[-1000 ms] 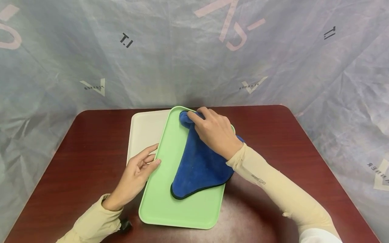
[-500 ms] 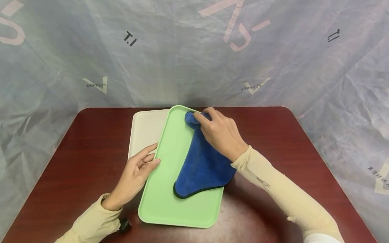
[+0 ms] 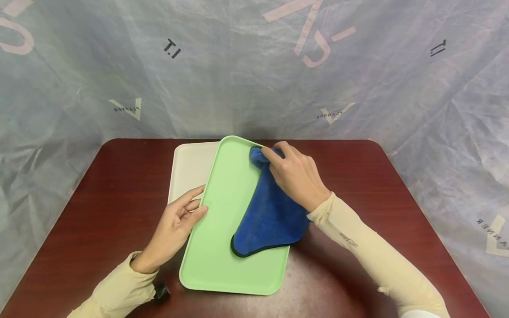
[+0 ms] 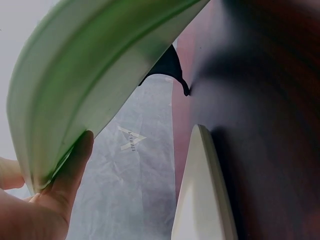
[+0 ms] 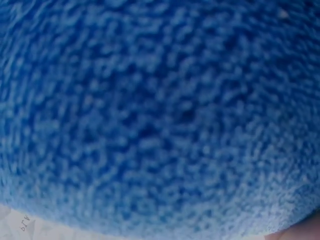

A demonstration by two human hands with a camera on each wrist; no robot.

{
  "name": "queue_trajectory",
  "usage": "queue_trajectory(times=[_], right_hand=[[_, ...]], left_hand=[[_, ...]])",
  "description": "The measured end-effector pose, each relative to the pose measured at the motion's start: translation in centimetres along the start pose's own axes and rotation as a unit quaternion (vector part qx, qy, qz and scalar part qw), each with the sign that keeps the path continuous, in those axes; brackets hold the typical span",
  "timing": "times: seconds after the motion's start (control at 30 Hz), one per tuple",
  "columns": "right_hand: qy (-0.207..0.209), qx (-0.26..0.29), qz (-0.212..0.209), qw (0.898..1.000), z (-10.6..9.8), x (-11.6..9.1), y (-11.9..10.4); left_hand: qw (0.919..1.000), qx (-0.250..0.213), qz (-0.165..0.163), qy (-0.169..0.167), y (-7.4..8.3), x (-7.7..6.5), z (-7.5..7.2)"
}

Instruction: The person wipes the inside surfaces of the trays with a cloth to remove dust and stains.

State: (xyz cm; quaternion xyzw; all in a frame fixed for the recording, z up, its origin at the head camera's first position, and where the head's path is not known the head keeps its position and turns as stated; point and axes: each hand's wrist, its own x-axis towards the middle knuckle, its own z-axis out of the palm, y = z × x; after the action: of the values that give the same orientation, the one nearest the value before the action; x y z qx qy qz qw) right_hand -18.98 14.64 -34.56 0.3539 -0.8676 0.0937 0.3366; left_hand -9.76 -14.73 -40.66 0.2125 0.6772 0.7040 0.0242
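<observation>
- The green tray (image 3: 212, 256) looks light, stiff and smooth; its raised rim seems the surest hold.
- The blue cloth (image 3: 268, 216) looks soft and limp; a bunched fold should grip well without slipping.
- The left hand (image 3: 171, 227) pinches the green tray's left rim, raising it above the counter (image 3: 103, 207).
- The right hand (image 3: 298, 174) grasps the cloth's bunched top near the green tray's far right corner; the cloth hangs below that hand, over the green tray's right side.

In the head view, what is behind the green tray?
Part of a white tray shows left of the green tray; the rest, and anything else directly behind, is covered.
</observation>
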Motion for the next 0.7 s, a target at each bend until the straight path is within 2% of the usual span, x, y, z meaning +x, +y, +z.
queue_trajectory(times=[0.33,0.7], right_hand=[[-0.008,0.009,0.005,1.0,0.39,-0.28,0.28],[0.003,0.002,0.008,1.0,0.68,-0.58,0.87]], left_hand=[[1.0,0.004,-0.003,0.001,-0.13,-0.19,-0.32],[0.9999,0.01,0.004,0.001,0.07,-0.14,-0.76]])
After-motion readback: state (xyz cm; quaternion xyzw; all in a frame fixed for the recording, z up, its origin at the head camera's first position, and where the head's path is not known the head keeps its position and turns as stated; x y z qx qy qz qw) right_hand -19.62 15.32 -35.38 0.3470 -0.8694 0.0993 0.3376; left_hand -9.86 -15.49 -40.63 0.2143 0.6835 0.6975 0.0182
